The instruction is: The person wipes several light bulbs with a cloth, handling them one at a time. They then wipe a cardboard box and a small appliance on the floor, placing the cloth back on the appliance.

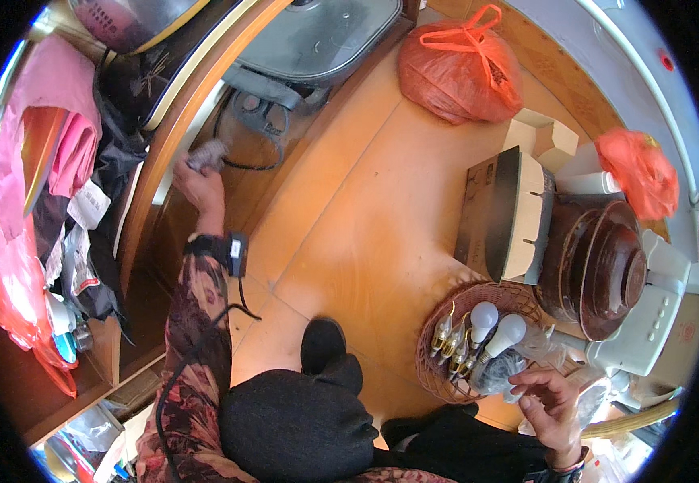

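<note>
My left hand (pixel 200 192) grips a small grey crumpled item (pixel 207 156), blurred, possibly a cloth or a wad of plastic. It is inside a low wooden shelf compartment, close to the black cable and plug (pixel 259 111) of an electric pan (pixel 319 39). My right hand (pixel 547 409) hovers with thumb and fingers apart at the near right rim of a brown wicker basket (pixel 425 356). White LED bulbs (pixel 506 335), several gold-based candle bulbs (pixel 455 338) and a dark bundle in clear plastic (pixel 497 371) lie in that basket.
A red plastic bag (pixel 461 72) sits on the tiled floor (pixel 349 211). Open cardboard boxes (pixel 488 211), a brown glazed jar (pixel 603 271) and a white appliance (pixel 651 314) stand at right. The wooden cabinet edge (pixel 174 115) runs along the left, beside pink cloth (pixel 53 78).
</note>
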The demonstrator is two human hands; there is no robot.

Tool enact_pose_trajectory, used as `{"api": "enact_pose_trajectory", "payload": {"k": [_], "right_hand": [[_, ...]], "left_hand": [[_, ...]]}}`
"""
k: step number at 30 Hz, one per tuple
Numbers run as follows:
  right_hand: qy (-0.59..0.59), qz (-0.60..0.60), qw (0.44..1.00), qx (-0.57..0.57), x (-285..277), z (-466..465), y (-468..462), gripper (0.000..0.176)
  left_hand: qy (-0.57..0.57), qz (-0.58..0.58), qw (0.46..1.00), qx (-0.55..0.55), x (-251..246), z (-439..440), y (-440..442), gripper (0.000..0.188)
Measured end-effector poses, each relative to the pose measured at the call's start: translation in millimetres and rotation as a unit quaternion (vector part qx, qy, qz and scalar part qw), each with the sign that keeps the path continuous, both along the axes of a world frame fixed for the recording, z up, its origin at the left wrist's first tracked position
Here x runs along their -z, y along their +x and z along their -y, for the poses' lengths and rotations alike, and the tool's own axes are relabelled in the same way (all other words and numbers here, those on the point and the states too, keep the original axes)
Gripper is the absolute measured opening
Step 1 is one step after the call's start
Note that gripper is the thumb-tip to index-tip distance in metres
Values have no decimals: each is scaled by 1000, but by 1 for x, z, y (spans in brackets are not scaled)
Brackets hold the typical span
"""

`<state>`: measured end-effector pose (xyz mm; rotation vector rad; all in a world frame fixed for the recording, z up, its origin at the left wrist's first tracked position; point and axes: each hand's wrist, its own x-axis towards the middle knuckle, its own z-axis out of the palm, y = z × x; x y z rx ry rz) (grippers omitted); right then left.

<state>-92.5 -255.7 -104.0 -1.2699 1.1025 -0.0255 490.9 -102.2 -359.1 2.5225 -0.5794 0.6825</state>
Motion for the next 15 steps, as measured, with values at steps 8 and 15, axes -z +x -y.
{"api": "enact_pose_trajectory", "payload": {"k": [8,15], "right_hand": [[5,-9,1000,-11,3,2,5,26],[22,-44,999,-10,4,1,7,27]], "left_hand": [[239,-110,965,11,7,70,37,54],[380,-181,906,47,-6,87,58,47]]}}
